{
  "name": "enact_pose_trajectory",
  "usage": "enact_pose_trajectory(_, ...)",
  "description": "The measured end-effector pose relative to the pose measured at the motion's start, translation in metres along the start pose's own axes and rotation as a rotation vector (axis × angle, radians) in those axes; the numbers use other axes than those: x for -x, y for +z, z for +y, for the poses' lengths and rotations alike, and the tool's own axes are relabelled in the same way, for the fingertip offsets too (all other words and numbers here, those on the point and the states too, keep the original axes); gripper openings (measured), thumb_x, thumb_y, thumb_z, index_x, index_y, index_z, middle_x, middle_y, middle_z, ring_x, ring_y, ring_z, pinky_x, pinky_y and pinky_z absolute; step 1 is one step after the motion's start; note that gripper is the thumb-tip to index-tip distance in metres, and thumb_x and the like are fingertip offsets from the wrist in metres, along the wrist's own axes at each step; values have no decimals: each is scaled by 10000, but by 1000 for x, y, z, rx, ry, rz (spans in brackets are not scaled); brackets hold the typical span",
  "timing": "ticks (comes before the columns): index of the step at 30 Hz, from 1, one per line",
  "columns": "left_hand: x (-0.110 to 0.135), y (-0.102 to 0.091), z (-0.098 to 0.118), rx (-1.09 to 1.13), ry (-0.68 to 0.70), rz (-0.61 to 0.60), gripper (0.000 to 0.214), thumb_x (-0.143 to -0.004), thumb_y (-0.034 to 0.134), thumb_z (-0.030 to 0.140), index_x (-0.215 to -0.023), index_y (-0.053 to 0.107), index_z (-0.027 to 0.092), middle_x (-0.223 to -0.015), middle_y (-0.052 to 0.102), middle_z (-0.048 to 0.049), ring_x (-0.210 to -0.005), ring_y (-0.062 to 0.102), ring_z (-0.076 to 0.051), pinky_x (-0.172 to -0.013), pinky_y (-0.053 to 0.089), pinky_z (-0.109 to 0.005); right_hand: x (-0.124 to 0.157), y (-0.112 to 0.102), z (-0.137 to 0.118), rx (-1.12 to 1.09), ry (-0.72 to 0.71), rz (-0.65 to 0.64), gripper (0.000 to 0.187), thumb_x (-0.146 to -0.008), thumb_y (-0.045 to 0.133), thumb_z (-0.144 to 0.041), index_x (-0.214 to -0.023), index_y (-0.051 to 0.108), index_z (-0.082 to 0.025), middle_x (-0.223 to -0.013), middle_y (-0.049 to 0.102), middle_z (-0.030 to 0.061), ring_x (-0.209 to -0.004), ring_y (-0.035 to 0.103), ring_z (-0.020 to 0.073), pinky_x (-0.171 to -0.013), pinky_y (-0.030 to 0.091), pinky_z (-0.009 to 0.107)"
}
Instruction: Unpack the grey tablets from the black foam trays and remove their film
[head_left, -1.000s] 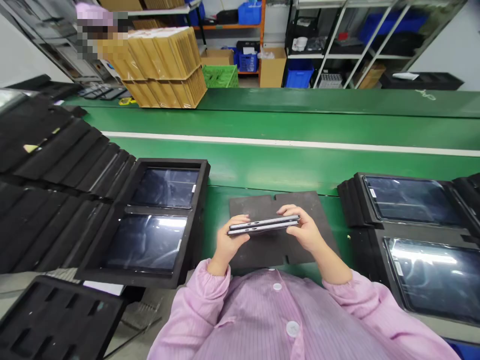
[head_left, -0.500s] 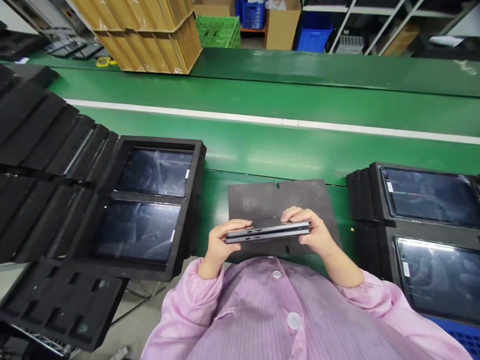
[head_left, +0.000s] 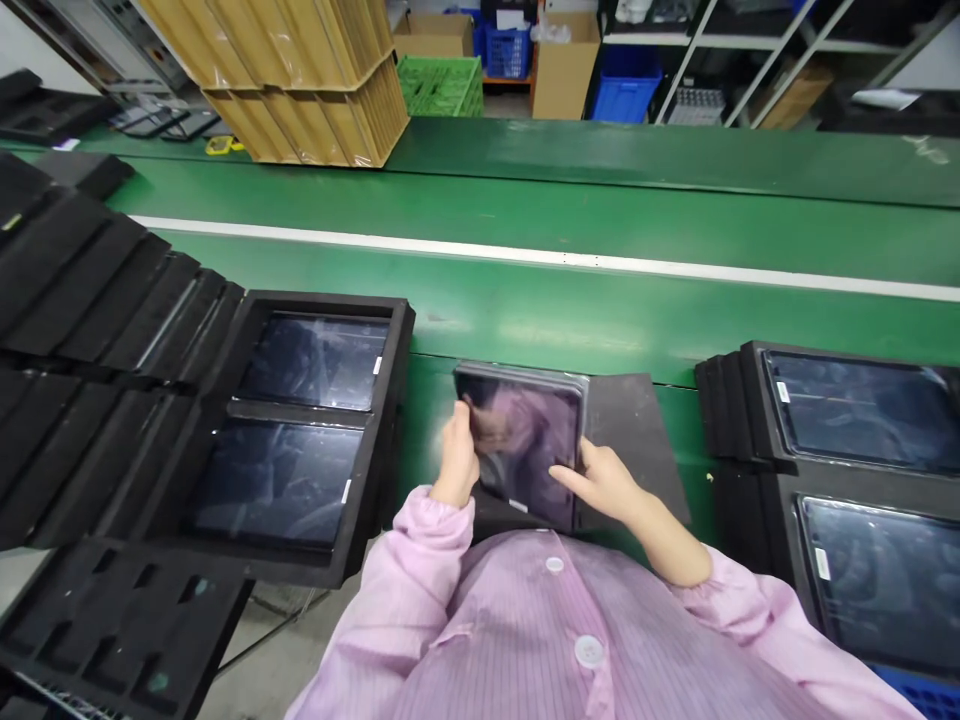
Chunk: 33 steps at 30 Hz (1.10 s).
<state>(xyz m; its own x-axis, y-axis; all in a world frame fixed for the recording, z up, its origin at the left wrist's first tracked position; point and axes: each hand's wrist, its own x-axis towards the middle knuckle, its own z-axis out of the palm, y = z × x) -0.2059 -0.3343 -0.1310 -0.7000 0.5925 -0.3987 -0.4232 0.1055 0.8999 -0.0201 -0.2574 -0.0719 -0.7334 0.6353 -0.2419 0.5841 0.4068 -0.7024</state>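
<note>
Between my hands is a pair of stacked tablets (head_left: 529, 435), tilted with the upper dark screen facing me. My left hand (head_left: 457, 456) grips their left edge. At the right edge my right hand (head_left: 604, 481) holds them, its thumb lying on the glass. A small white label shows at the screen's near edge. Beneath the pair lies a dark foam sheet (head_left: 636, 430), partly covered by them; whether they touch it I cannot tell.
Left of me, a black foam tray (head_left: 397, 350) holds two tablets, with rows of black foam trays (head_left: 97, 270) beside it. More tablets (head_left: 862, 410) sit in stacked foam at the right. Yellow-brown crates (head_left: 315, 120) stand at the back of the green bench (head_left: 517, 320).
The tablets have turned from edge-on to screen toward me and rotated, their long side now running away from me. Both hands have shifted to the new side edges.
</note>
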Motion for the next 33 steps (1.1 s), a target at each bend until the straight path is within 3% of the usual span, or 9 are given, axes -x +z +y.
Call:
enact_pose_trajectory(2, -10, 24, -4, -34, -9, 11, 573, -748, 503, 683, -804, 657, 134, -862, 700, -108, -960, 631, -271, -868, 480, -412, -3, -3, -25, 190, 80, 34, 397, -800, 533, -417, -1051, 572, -113, -764, 713, 128, -743, 693, 324, -641, 493, 366)
enact_pose_trajectory(5, -10, 52, -1, -66, 65, -14, 438, -761, 614, 512, -1017, 647, 158, -1185, 639, -109, -1243, 479, -258, -1045, 360, -384, -14, -8, -53, 331, 188, 6, 340, -835, 496, -360, -1058, 558, -110, -835, 714, 159, -794, 693, 313, -660, 476, 344)
enact_pose_trajectory(8, -7, 61, 10, -77, 196, -167, 488, -779, 621, 386, -1231, 556, 215, -1383, 506, -54, -1342, 365, -205, -1118, 264, -325, -28, -5, -56, 346, 213, -57, 283, -863, 469, -376, -948, 582, -131, -829, 707, 173, -804, 687, 315, -662, 466, 346)
enact_pose_trajectory(12, -13, 54, 27, -91, 241, -281, 472, -753, 621, 311, -1211, 570, 207, -1261, 600, -63, -1237, 482, -243, -1050, 368, -381, -48, 5, -39, 30, 149, 71, 314, -909, 379, -384, -842, 609, -181, -818, 696, 113, -820, 669, 267, -703, 467, 340)
enact_pose_trajectory(15, -20, 48, 33, -56, 235, -282, 429, -705, 649, 267, -1129, 609, 211, -1210, 615, -63, -1146, 540, -237, -996, 411, -372, -71, 7, -28, -424, 127, 198, 294, -844, 459, -356, -1046, 602, -197, -967, 673, 74, -712, 641, 183, -634, 485, 298)
enact_pose_trajectory(17, -22, 46, 35, -47, 238, -285, 387, -689, 655, 257, -1073, 629, 211, -1191, 604, -65, -1113, 551, -229, -976, 421, -361, -87, 6, -22, -707, 147, 164, 460, -767, 544, -356, -1203, 528, -209, -1021, 650, 61, -530, 564, 118, -501, 469, 272)
enact_pose_trajectory(20, -23, 46, 37, -48, 257, -263, 324, -664, 654, 238, -986, 641, 201, -1143, 580, -66, -1102, 541, -227, -954, 432, -347, -106, 3, -18, -986, 142, 14, 543, -678, 636, -361, -1190, 530, -217, -896, 645, 20, -425, 474, 74, -391, 432, 238)
enact_pose_trajectory(25, -21, 44, 42, -25, 217, -277, 298, -665, 622, 200, -963, 617, 198, -1048, 586, -49, -1025, 564, -212, -918, 451, -346, -112, 2, -19, -1049, 105, -66, 377, -653, 677, -318, -1005, 583, -219, -706, 594, -41, -423, 478, 73, -376, 448, 214)
enact_pose_trajectory(33, -22, 41, 45, -27, 190, -296, 308, -660, 635, 218, -965, 603, 197, -1027, 592, -46, -1022, 554, -216, -927, 426, -346, -110, 4, -21, -1014, 107, -82, 428, -678, 665, -360, -1066, 532, -238, -673, 583, -48, -428, 479, 92, -393, 455, 233)
